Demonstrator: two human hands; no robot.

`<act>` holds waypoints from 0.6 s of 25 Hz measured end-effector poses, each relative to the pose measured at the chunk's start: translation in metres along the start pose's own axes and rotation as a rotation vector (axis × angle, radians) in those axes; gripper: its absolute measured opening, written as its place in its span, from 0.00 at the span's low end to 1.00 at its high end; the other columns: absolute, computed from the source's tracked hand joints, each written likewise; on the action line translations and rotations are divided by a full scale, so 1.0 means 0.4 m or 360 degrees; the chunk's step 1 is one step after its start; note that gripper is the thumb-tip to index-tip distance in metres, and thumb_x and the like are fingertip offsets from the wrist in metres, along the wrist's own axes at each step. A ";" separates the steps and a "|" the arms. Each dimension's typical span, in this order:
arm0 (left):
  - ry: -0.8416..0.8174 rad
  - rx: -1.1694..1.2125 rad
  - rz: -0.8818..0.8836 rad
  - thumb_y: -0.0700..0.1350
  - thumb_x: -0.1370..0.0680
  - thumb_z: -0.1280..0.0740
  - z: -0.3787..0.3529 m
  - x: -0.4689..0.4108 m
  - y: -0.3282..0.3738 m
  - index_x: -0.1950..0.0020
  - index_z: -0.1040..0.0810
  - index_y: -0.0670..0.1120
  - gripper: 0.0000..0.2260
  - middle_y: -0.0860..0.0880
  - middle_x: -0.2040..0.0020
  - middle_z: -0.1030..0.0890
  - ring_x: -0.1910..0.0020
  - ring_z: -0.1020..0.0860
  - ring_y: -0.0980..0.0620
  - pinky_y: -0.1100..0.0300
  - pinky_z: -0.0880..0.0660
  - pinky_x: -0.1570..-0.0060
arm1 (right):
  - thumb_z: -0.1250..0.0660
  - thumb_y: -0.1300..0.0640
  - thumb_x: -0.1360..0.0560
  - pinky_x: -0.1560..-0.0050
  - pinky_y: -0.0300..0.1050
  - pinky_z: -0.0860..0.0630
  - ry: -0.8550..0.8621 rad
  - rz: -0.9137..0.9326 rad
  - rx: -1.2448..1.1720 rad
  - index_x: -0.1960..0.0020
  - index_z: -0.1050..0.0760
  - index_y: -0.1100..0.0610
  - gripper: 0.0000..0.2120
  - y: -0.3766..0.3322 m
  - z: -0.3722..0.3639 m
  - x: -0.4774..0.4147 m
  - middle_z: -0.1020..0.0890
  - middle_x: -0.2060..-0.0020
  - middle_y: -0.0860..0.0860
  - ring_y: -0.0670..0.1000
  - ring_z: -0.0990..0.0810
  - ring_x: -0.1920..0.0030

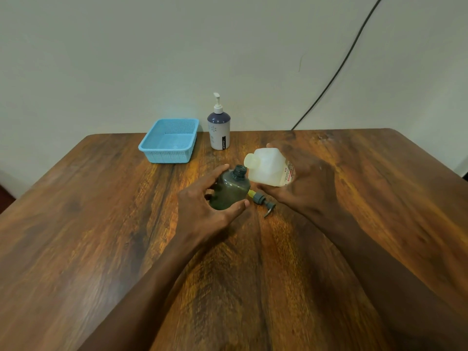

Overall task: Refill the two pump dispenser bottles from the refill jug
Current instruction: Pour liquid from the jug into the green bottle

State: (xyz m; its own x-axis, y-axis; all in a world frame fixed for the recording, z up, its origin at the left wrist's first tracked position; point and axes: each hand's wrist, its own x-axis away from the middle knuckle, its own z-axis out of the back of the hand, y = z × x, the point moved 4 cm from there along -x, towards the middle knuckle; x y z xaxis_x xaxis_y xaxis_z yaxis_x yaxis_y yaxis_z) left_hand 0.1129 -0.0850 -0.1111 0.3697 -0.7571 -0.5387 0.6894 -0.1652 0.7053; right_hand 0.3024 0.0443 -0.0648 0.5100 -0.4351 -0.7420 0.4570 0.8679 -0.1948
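Wood-grain worktop (101, 224) against a pale wall, and both hands are busy at its centre. Left hand (202, 211) has its grip wrapped around the dark translucent dispenser bottle (229, 191), thumb on the near side, fingers round the far side, cap off and neck open. Right hand (301, 183) has its grip closed around the white refill jug (268, 168), tipped over to the left so its spout sits just beside and a touch above that open neck. Whether liquid is running cannot be told. Lying on the wood just beside the bottle is the removed pump head (263, 201). Farther back stands the second dispenser bottle (219, 130), white and navy, pump on, with a blue basket (168, 140) to its left. A black cable (342, 64) runs down the wall.
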 end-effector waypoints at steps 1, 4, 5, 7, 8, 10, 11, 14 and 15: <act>0.0000 0.0001 0.0004 0.66 0.34 0.24 -0.001 0.000 0.001 0.25 0.28 0.58 0.39 0.56 0.31 0.22 0.38 0.22 0.58 0.67 0.22 0.48 | 0.27 0.31 0.32 0.55 0.51 0.18 0.0013 0.0008 -0.0001 0.30 0.24 0.55 0.39 -0.003 0.005 0.000 0.15 0.45 0.55 0.56 0.16 0.51; 0.0006 0.0012 0.0008 0.64 0.33 0.23 -0.005 0.002 0.007 0.25 0.28 0.57 0.39 0.55 0.31 0.21 0.38 0.22 0.57 0.65 0.21 0.48 | 0.28 0.32 0.32 0.55 0.50 0.18 0.0060 0.0025 -0.0024 0.31 0.24 0.56 0.38 -0.008 0.019 0.000 0.15 0.46 0.56 0.57 0.16 0.52; 0.0011 0.0012 0.0011 0.63 0.33 0.22 -0.006 0.003 0.007 0.25 0.27 0.56 0.39 0.55 0.31 0.21 0.38 0.22 0.57 0.63 0.20 0.47 | 0.27 0.33 0.32 0.54 0.49 0.18 0.0062 0.0021 -0.0011 0.31 0.24 0.56 0.38 -0.005 0.020 0.001 0.15 0.46 0.56 0.57 0.16 0.51; 0.0023 0.0009 0.0021 0.60 0.33 0.20 -0.008 0.005 0.009 0.25 0.27 0.55 0.38 0.54 0.31 0.21 0.38 0.21 0.56 0.62 0.20 0.47 | 0.25 0.34 0.33 0.54 0.47 0.19 0.0049 0.0004 0.0026 0.30 0.24 0.56 0.38 0.005 0.023 0.002 0.15 0.45 0.56 0.56 0.16 0.51; 0.0029 0.0007 0.0025 0.59 0.33 0.20 -0.008 0.007 0.010 0.25 0.27 0.55 0.38 0.54 0.32 0.21 0.37 0.21 0.56 0.62 0.20 0.46 | 0.24 0.34 0.32 0.54 0.47 0.19 0.0041 -0.0005 0.0042 0.30 0.24 0.55 0.38 0.012 0.024 0.001 0.15 0.45 0.55 0.56 0.16 0.51; 0.0042 0.0005 0.0024 0.58 0.33 0.19 -0.009 0.009 0.013 0.25 0.27 0.55 0.38 0.56 0.32 0.21 0.38 0.22 0.58 0.62 0.20 0.46 | 0.24 0.33 0.32 0.53 0.47 0.19 0.0023 -0.0014 0.0071 0.29 0.24 0.54 0.38 0.020 0.029 -0.001 0.15 0.44 0.54 0.55 0.16 0.49; 0.0047 0.0008 0.0022 0.58 0.33 0.19 -0.010 0.010 0.014 0.25 0.27 0.55 0.38 0.57 0.33 0.21 0.38 0.22 0.58 0.63 0.20 0.46 | 0.24 0.33 0.31 0.53 0.46 0.19 0.0024 -0.0015 0.0086 0.29 0.24 0.53 0.38 0.023 0.032 -0.002 0.15 0.44 0.54 0.55 0.16 0.49; 0.0050 0.0007 0.0012 0.59 0.33 0.19 -0.014 0.012 0.022 0.25 0.26 0.55 0.38 0.58 0.34 0.21 0.40 0.21 0.57 0.63 0.19 0.47 | 0.24 0.33 0.32 0.53 0.47 0.20 0.0029 0.0000 0.0108 0.28 0.25 0.53 0.39 0.026 0.040 -0.001 0.16 0.42 0.53 0.54 0.17 0.48; 0.0047 0.0013 0.0007 0.60 0.33 0.20 -0.016 0.012 0.025 0.25 0.26 0.55 0.38 0.59 0.35 0.22 0.40 0.21 0.57 0.63 0.19 0.47 | 0.24 0.33 0.31 0.52 0.47 0.20 0.0016 0.0004 0.0114 0.28 0.26 0.53 0.39 0.027 0.042 0.001 0.16 0.42 0.53 0.54 0.17 0.47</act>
State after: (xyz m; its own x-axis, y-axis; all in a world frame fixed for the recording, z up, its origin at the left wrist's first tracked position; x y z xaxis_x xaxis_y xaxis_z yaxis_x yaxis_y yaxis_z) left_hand 0.1256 -0.0863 -0.1094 0.3913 -0.7388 -0.5487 0.6826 -0.1669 0.7114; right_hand 0.3199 0.0495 -0.0562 0.5040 -0.4304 -0.7489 0.5069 0.8494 -0.1470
